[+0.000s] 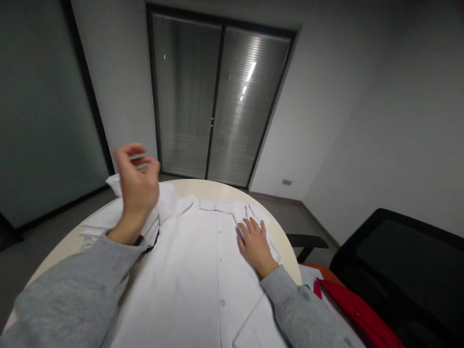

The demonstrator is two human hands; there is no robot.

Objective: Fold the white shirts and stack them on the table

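A white button-up shirt (188, 270) lies front side up on the round table, its collar (217, 205) toward the far edge and a line of buttons down the middle. My right hand (253, 241) rests flat on the shirt near the collar, fingers spread. Raised above the table at the left is my left hand (139, 179), its fingers loosely bent with gaps between them and nothing visible in them. Under and behind that hand is a pile of folded white cloth (105, 220), partly hidden by my wrist and beside the shirt's left sleeve.
The cream tabletop (290, 261) has a curved edge. To the right stands a black mesh-backed chair (406, 270) with an armrest (308, 241); red cloth (351, 304) and white cloth lie on its orange seat. A glazed double door (213, 111) with blinds is beyond the table.
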